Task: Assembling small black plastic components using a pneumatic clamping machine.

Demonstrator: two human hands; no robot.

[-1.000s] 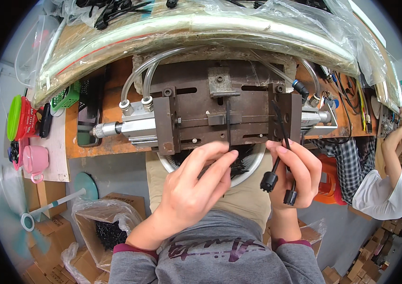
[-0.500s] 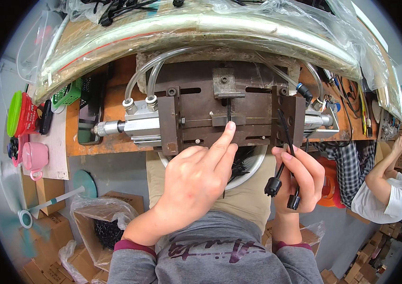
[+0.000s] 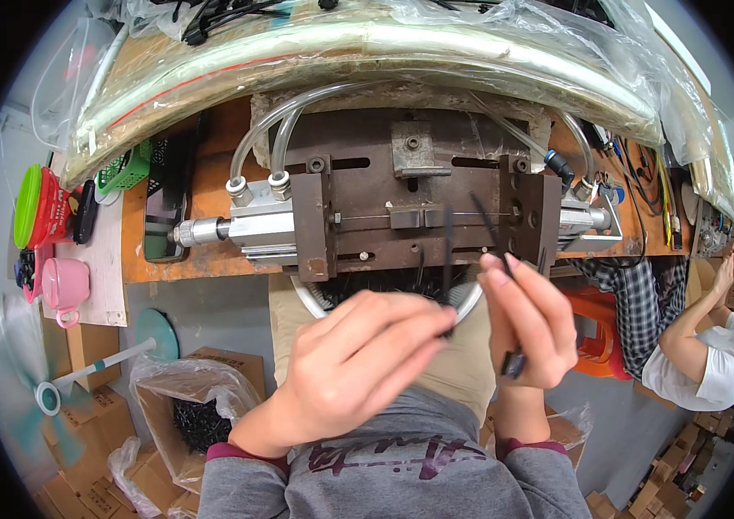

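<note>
My left hand (image 3: 345,359) is pinched on a thin black rod (image 3: 447,259), blurred by motion, which points up toward the machine. My right hand (image 3: 540,333) grips another black rod (image 3: 488,221) between thumb and fingers, and a dark cylindrical end (image 3: 514,365) shows below the fingers. Both hands are in front of a dark steel fixture (image 3: 384,190) and apart from it. At its middle is a small slotted metal block (image 3: 419,218), with a thin wire running through it from side to side.
Below the fixture, a white basin (image 3: 310,298) holds black rods. Silver air cylinders (image 3: 263,233) with clear hoses flank the fixture. A plastic-wrapped tube (image 3: 367,43) arches behind. A lined carton (image 3: 185,424) and a fan (image 3: 47,398) stand left; another person (image 3: 704,355) sits right.
My left hand has drawn back from the block and right, and now holds a rod. The rod in the block's slot is gone from there. My right hand has shifted slightly left.
</note>
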